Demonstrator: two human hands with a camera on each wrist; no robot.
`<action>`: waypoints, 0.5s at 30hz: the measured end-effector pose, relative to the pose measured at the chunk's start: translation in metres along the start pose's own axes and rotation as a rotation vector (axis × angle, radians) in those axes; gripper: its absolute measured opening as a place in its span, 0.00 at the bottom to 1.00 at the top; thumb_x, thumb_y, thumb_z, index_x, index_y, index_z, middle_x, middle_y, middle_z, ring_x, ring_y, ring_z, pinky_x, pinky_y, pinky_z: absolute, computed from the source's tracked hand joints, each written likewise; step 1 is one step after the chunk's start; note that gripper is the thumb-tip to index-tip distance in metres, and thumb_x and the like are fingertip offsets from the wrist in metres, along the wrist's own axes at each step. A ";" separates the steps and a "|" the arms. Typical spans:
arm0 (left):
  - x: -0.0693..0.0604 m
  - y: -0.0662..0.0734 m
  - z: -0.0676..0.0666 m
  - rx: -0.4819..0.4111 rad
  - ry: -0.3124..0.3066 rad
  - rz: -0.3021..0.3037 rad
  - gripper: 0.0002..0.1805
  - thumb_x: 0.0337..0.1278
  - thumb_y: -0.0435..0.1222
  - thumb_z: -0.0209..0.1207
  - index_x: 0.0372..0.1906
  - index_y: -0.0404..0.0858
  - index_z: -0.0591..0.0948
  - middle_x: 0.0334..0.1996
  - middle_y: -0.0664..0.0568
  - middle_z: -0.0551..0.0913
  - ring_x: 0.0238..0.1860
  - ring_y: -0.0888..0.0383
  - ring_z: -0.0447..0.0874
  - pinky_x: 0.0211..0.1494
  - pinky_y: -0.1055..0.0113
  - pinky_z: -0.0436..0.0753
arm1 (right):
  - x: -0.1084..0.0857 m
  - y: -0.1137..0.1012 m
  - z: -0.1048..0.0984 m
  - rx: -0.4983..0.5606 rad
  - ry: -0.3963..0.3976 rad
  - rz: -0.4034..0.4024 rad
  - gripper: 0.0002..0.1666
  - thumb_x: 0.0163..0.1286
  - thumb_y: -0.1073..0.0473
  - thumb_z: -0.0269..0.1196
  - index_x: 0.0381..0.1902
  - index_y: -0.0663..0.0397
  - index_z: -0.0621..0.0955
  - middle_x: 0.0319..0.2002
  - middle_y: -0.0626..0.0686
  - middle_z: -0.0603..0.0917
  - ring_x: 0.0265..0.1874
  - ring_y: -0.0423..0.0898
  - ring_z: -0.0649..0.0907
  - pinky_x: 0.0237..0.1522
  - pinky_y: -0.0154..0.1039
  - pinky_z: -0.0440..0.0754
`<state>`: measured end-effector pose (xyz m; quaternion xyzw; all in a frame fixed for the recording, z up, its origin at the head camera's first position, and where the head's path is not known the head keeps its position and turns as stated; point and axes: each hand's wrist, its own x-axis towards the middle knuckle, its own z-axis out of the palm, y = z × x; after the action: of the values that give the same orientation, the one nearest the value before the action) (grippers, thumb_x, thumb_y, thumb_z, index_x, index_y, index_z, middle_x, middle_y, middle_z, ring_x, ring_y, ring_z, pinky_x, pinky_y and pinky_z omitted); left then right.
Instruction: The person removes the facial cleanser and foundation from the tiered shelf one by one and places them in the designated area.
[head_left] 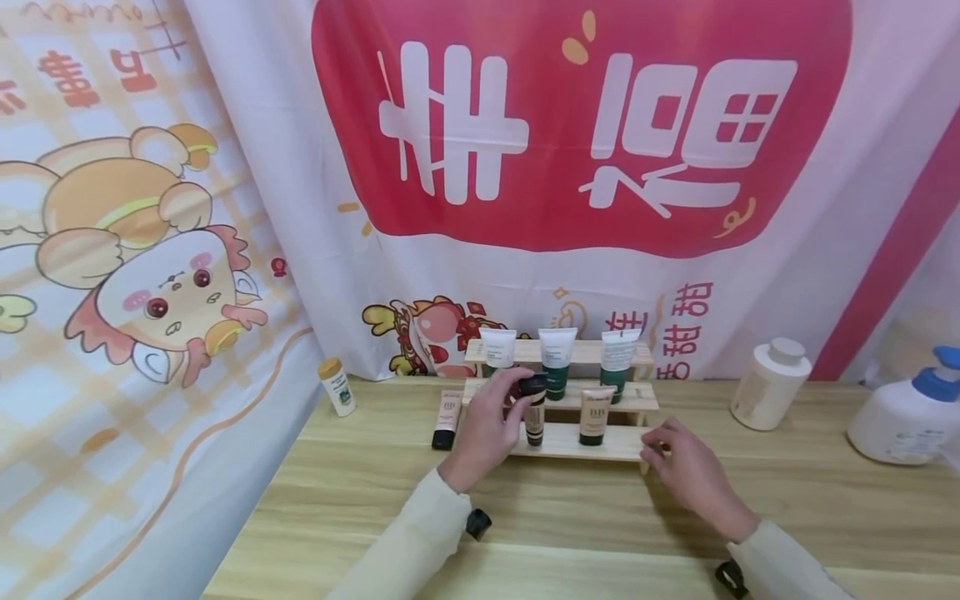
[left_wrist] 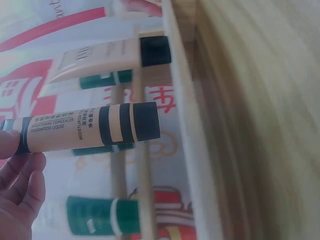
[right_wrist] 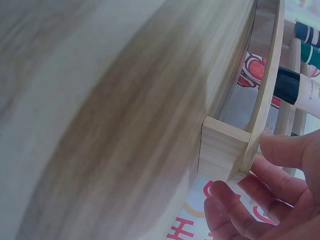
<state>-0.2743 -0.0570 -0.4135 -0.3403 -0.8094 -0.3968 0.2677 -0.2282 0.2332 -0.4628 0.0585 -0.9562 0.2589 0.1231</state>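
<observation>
My left hand (head_left: 483,429) pinches a foundation liquid tube (head_left: 534,417) by its upper end. Its dark cap points down at the lowest tier of a three-tier wooden display rack (head_left: 558,448); whether it touches the board I cannot tell. In the left wrist view, the foundation liquid tube (left_wrist: 75,131) has beige and black bands. At the rack's right end, my right hand (head_left: 690,471) holds the lowest board between thumb and fingers, as the right wrist view shows. A BB cream tube (head_left: 594,417) stands cap-down on that tier, right of the foundation tube.
White-and-green tubes (head_left: 557,358) stand on the upper part of the rack. Left of it, another BB cream tube (head_left: 447,417) is on the table. A small yellow-capped bottle (head_left: 337,390) stands farther left. A white bottle (head_left: 771,387) and a blue-topped pump bottle (head_left: 903,421) are at right.
</observation>
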 end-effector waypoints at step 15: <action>-0.017 -0.040 -0.069 0.112 0.021 -0.116 0.25 0.56 0.22 0.57 0.59 0.42 0.72 0.49 0.50 0.76 0.40 0.57 0.77 0.40 0.65 0.80 | 0.000 -0.004 -0.003 -0.007 -0.025 0.026 0.13 0.58 0.64 0.68 0.42 0.61 0.82 0.37 0.51 0.77 0.32 0.45 0.77 0.32 0.41 0.79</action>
<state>-0.2825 -0.1381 -0.4064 -0.2734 -0.8459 -0.3690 0.2713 -0.2267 0.2313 -0.4590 0.0487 -0.9592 0.2566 0.1081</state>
